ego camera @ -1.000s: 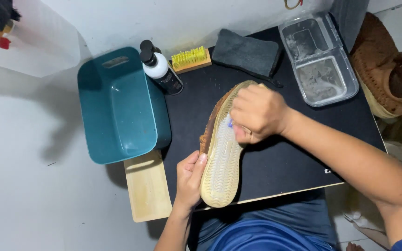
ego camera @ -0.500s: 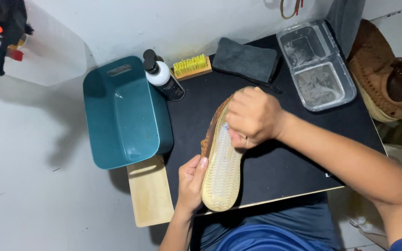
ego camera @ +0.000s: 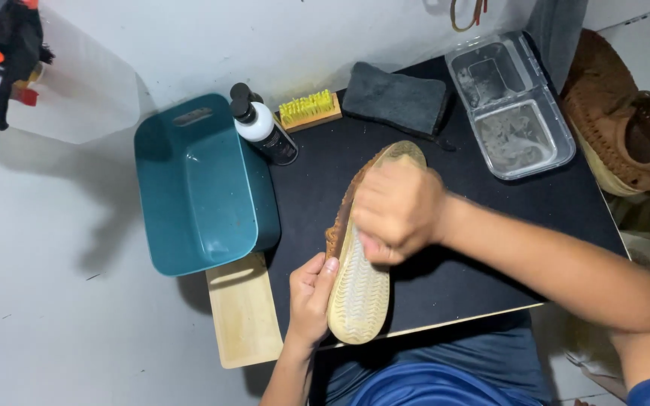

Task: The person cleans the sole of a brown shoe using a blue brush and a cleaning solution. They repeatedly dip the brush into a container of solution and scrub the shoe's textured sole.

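A brown knit shoe with a pale ribbed rubber sole lies sole-up on a black table. The left hand grips its heel edge; the right hand presses closed over the midsole, its contents hidden. A teal plastic basin stands just beside.

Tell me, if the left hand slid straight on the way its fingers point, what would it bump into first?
The left hand already touches the side of the shoe, fingers pointing up along it. Going straight on, it would probably just slide along the shoe toward the right hand; depth is hard to judge.
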